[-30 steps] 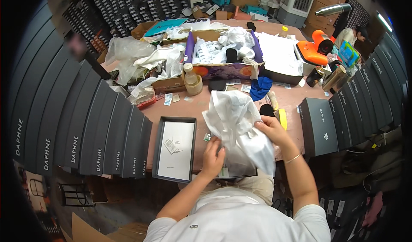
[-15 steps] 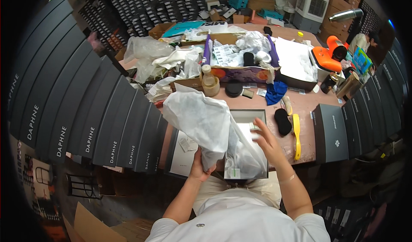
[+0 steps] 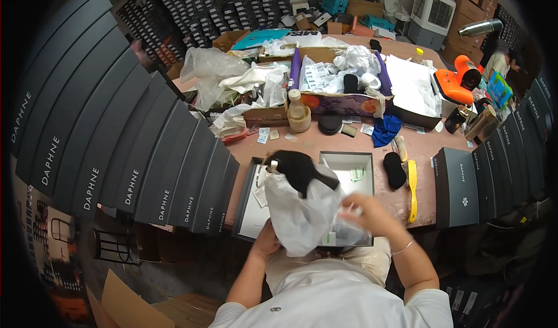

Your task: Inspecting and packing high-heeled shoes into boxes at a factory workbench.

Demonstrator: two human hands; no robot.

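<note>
Shoe (image 3: 301,172), half in white wrap (image 3: 299,220), is held up at the box's (image 3: 349,160) left edge. Left hand (image 3: 265,241) grips wrap, left of box; right hand (image 3: 365,213) blurred, grip unclear. Judged light; wrap soft, slippery: hold shoe's stiffer body.

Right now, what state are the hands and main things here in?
Left hand: gripping the wrap
Right hand: fingers bent, contact unclear
Wrap: crumpled
Dark item: partly out of the wrap
Box: open, things inside
Tray: open side up
Purple carton: open, full
Grey box: closed
Bottle: upright
Blue cloth: crumpled
Yellow tool: lying flat
</note>
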